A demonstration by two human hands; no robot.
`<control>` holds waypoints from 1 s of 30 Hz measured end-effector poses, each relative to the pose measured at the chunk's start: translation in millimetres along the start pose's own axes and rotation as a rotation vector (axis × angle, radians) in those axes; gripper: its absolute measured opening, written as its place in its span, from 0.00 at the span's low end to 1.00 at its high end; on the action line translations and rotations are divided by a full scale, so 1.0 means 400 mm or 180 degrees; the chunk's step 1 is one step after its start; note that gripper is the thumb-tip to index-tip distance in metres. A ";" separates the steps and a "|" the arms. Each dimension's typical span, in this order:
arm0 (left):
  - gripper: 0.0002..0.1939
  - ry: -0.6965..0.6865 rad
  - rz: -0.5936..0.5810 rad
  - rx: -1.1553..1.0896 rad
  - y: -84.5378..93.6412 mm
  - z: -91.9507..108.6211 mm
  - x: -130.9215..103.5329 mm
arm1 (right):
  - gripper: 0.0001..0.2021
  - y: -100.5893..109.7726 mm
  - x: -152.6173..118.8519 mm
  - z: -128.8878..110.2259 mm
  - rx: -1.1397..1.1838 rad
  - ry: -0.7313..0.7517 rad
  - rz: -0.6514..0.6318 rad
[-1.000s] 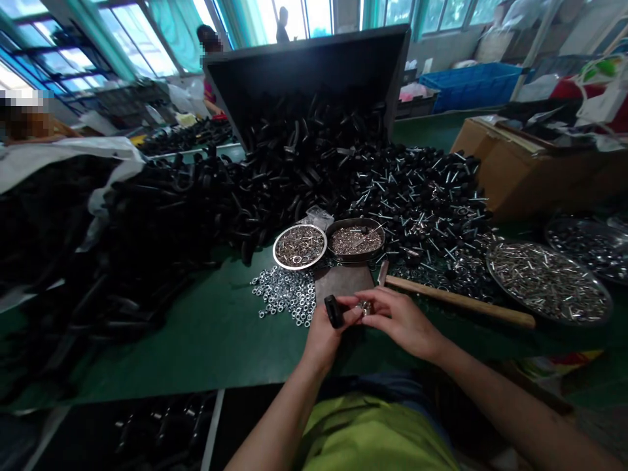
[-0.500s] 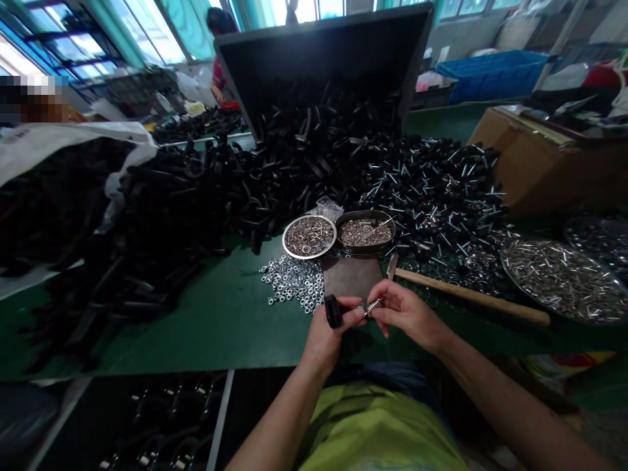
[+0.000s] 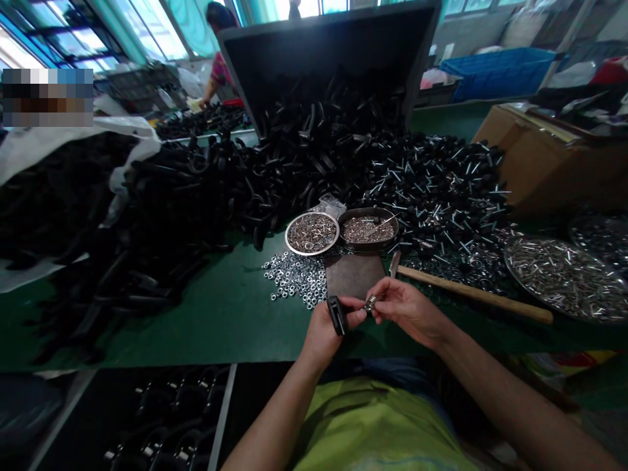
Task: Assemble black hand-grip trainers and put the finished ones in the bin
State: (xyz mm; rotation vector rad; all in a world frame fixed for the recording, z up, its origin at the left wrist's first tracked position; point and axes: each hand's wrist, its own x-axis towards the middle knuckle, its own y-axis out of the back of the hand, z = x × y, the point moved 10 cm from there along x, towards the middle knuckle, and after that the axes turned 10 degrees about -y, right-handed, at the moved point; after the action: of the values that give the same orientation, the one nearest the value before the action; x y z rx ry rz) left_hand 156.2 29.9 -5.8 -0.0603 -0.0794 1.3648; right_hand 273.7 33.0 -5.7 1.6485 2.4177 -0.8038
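Note:
My left hand is closed around a black plastic part over the front of the bench. Between the fingertips of my right hand is a small metal spring, its coils touching or very near the end of the black part at my left fingertips. Just beyond both hands lies a dark flat plate. Silvery nuts are scattered to its left, and a hammer with a wooden handle rests to its right. My fingers partly hide where spring and part meet.
Behind the plate stand a round dish of pins and an oval tin. Black parts heap up left and back; black-headed bolts pile at right near a cardboard box and a large pan of pins. A co-worker is behind.
The spring in my right fingers has tipped more upright at the black part. The black part has turned slightly in my left hand. The view has shifted a little.

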 end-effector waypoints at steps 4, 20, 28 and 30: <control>0.05 -0.0513 0.0058 0.0592 0.003 0.038 -0.003 | 0.10 0.028 0.000 -0.006 -0.0274 0.0206 0.0367; 0.17 0.1930 0.0033 -0.2165 -0.155 -0.156 -0.081 | 0.04 -0.028 -0.070 -0.111 -0.1550 0.0975 0.0629; 0.16 0.1693 -0.0161 -0.1818 -0.158 -0.141 -0.076 | 0.07 -0.041 -0.061 -0.108 -0.2242 0.1106 0.0690; 0.16 0.1531 -0.0229 -0.1386 -0.150 -0.132 -0.076 | 0.07 -0.033 -0.054 -0.098 -0.2287 0.1068 0.0809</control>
State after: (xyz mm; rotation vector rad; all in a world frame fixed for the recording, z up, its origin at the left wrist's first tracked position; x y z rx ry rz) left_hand 213.3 -11.9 -53.8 -0.7400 0.0273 1.2094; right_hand 278.7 30.2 40.7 1.7864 2.1990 0.3774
